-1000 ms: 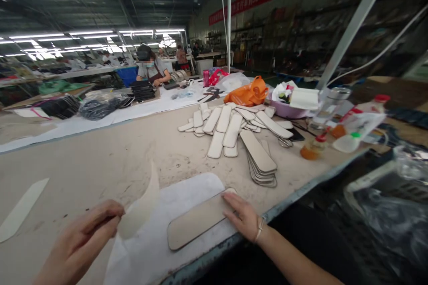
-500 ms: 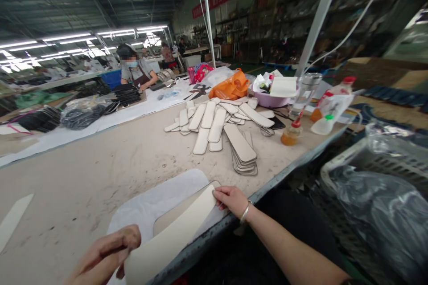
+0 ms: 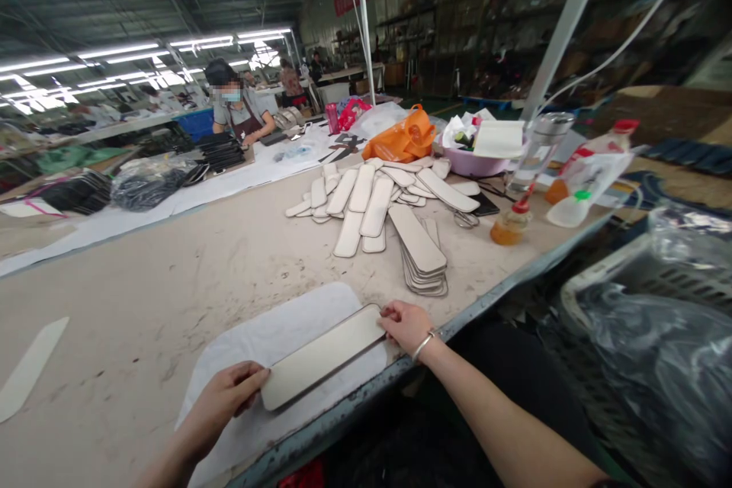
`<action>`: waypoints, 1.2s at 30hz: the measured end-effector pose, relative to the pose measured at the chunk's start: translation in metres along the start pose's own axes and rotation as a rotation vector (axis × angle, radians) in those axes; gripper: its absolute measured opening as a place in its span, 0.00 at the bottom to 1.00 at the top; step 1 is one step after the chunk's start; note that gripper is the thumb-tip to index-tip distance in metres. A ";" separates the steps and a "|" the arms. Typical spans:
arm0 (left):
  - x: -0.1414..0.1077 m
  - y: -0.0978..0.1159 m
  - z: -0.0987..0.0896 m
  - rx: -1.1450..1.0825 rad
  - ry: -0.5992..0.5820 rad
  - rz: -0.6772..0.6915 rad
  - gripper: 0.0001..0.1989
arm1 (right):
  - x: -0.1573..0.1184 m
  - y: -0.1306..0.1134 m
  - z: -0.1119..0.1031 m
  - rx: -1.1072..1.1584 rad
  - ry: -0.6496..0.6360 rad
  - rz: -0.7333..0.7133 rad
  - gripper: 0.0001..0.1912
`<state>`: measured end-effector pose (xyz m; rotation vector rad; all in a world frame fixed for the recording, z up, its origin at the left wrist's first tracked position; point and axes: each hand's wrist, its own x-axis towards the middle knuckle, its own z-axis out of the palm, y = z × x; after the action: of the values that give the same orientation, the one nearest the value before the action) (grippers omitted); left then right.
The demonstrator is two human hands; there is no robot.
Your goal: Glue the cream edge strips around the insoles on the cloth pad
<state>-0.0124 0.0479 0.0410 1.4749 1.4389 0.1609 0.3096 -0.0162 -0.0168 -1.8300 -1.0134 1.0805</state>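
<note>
A long cream strip with rounded ends (image 3: 323,357) lies over a white sheet (image 3: 229,354) at the near table edge. My left hand (image 3: 237,389) pinches its left end between thumb and fingers. At the strip's other end, my right hand (image 3: 407,326), with a bracelet at the wrist, grips the corner. Beyond my right hand is a neat stack of similar strips (image 3: 420,244), and behind it a loose pile of cream pieces (image 3: 366,198). One pale pointed piece (image 3: 31,370) rests at the far left.
An orange bag (image 3: 400,136), a purple basin (image 3: 477,162), a glue bottle (image 3: 511,225) and a clear flask (image 3: 540,152) stand at the back right. A plastic crate (image 3: 606,267) is right of the table. Across it, a masked person (image 3: 243,110) works.
The cream strip has come down flatter over the sheet, in line with the piece beneath it. My left hand has moved up and right, and the view has shifted slightly.
</note>
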 end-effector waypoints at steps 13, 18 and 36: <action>0.026 -0.008 0.005 0.348 0.065 0.000 0.18 | 0.012 -0.006 -0.004 -0.333 0.079 -0.061 0.06; 0.023 -0.004 0.006 0.480 0.113 0.070 0.17 | 0.011 -0.009 -0.005 -0.397 0.061 -0.069 0.07; 0.016 -0.007 0.012 0.425 0.226 0.091 0.09 | 0.010 -0.011 -0.005 -0.541 0.005 -0.068 0.10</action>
<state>-0.0042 0.0527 0.0219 1.9181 1.6578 0.0815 0.3150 -0.0039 -0.0083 -2.1930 -1.4569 0.8059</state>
